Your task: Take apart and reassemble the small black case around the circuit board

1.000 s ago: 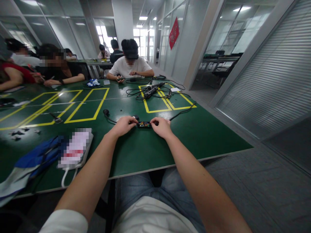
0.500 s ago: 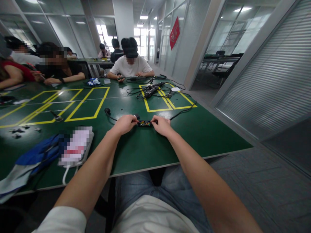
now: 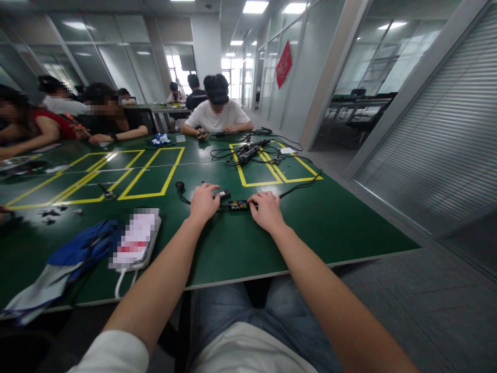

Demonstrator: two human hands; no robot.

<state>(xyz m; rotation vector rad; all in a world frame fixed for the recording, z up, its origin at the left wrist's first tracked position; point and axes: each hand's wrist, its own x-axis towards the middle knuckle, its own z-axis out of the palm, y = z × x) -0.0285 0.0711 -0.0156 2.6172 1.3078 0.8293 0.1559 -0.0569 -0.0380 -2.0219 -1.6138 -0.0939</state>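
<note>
A: Position of the hands?

B: Both out on the green table point(image 3: 330, 228). Left hand point(image 3: 204, 202) lies palm down, fingers spread and loose, gripping nothing; fingertips just beside a small black plug block point(image 3: 222, 194) on a black cable point(image 3: 182, 192). Right hand point(image 3: 267, 210) also palm down, fingers curled at the right end of the small black device point(image 3: 238, 205); whether they pinch it or only rest against it, cannot tell.

A: And the device itself?

B: Flat on the table between the two hands, coloured dots on its top face.

A: Surroundings?

B: White power bank point(image 3: 135, 241) and blue cloth point(image 3: 73, 254) near the left forearm. Yellow tape boxes point(image 3: 163, 173) beyond. Tangle of black cables point(image 3: 252, 151) further off. Other people point(image 3: 217, 111) seated at the far side.
</note>
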